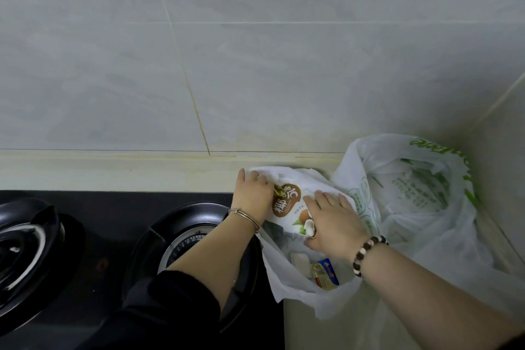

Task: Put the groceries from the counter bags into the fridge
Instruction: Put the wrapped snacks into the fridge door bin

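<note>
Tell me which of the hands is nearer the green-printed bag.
Right. The right hand rests on the coconut carton, just beside the green-printed bag; the left hand grips the white bag on the carton's far side.

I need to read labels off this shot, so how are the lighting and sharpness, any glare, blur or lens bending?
Head view: soft, dim, even light, a faint shadow behind the white bag; head view: small glints on the burner ring, no harsh glare; head view: coconut pack print fairly sharp, lettering on the green-printed bag smeared; head view: wide-angle lens slants the tile joints.
</note>
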